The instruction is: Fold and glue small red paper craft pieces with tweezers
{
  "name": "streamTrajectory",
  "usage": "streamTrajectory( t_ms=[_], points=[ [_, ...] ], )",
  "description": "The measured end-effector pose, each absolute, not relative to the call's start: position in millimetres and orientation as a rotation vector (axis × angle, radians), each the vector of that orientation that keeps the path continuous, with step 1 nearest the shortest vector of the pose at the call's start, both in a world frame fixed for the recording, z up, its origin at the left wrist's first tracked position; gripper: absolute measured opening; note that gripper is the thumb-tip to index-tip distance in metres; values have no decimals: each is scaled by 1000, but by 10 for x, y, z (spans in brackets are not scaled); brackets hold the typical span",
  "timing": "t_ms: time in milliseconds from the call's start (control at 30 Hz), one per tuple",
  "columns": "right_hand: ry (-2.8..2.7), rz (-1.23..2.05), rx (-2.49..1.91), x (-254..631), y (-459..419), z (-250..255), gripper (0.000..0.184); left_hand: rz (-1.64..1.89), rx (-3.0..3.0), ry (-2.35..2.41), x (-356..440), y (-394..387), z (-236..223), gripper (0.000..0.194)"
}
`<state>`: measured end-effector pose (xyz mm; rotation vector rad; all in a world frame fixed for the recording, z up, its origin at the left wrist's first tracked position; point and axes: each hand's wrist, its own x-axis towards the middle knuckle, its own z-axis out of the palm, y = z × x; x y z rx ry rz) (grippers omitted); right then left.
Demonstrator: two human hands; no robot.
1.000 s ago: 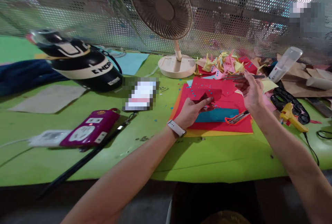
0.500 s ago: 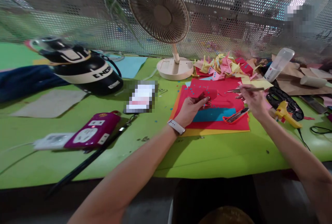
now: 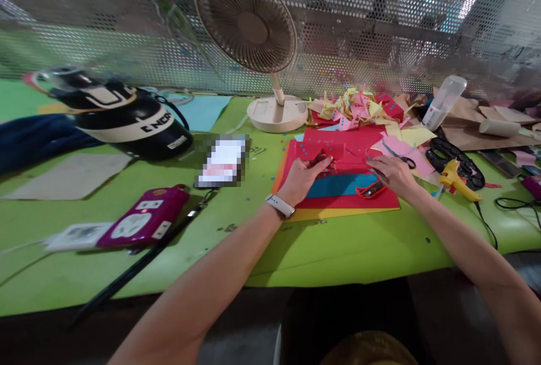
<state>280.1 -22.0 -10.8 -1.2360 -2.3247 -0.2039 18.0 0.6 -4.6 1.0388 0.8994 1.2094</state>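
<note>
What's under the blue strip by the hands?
Red paper shows around the blue strip, with a yellow-orange sheet edging out beneath that. Anything directly under the strip is covered.

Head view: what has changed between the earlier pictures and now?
The right hand has come down toward the red sheets, near the cutter; the slim tool it held earlier no longer shows clearly, so I can't tell whether it was let go. The scene sits slightly farther left in the picture. Unchanged: the left hand pinching a small dark-red piece, the cutter, blue strip and fan.
</note>
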Motion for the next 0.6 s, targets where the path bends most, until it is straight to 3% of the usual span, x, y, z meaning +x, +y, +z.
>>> streamTrajectory(
  t_ms=[433, 600],
  points=[
    [-2365, -314, -1368, 2809, -212, -150, 30, 1233, 1036, 894, 182, 41, -86, 39],
    [-2381, -269, -1398, 2833, -208, -152, 30, 1460, 962, 688, 152, 22, 63, 31]
  ],
)
